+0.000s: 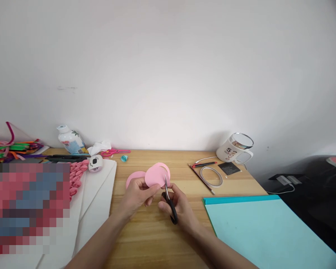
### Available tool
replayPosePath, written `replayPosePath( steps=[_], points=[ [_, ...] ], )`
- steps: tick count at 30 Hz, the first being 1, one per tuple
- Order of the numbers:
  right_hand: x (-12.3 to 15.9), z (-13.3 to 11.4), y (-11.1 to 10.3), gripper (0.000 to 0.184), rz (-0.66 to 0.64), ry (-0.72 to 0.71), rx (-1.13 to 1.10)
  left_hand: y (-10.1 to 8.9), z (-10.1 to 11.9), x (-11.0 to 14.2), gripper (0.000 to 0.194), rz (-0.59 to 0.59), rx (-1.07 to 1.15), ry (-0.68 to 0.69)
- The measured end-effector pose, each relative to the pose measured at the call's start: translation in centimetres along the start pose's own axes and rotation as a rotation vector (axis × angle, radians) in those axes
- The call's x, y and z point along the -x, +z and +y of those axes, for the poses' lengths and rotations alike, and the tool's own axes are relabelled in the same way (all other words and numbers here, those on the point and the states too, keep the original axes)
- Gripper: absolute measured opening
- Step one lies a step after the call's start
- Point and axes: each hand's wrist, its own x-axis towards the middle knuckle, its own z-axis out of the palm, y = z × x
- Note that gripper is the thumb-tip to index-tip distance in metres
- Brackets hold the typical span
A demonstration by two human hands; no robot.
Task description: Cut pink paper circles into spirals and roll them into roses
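Observation:
Between the thumb and fingers of my left hand (140, 192) is a piece of pink paper (155, 175) with a rounded outline. A thin curved strip is partly parted from its upper right edge. My right hand (180, 207) grips black-handled scissors (172, 210), fingers in the loops, blades pointing up at the paper's right side. How far the blades are apart is too small to tell. Behind my left hand, a second rounded pink paper piece (134, 178) lies on the wooden table (145, 239), partly covered by the hand.
Teal paper sheets (252, 224) lie at right. Beyond them are a white mug (231, 149), a black card (229, 168), a coiled cable (220, 179) and pencils (203, 181). White sheets (96, 201), a bottle (71, 140), pink scissors (114, 151) and pipe cleaners (16, 147) are at left.

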Motion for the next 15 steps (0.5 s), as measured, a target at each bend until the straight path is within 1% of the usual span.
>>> replayPosePath(
  steps=[7, 11, 15],
  points=[
    [0.0, 0.0, 0.1, 0.048, 0.000, 0.012, -0.009, 0.1, 0.1, 0.0, 0.030, 0.009, 0.049, 0.008],
    [0.0, 0.5, -0.1, 0.044, -0.019, -0.006, -0.029, 0.1, 0.1, 0.0, 0.032, 0.008, 0.047, 0.017],
    [0.0, 1.2, -0.4, 0.043, -0.019, -0.002, -0.031, 0.1, 0.1, 0.0, 0.029, 0.022, 0.043, 0.011]
  ],
)
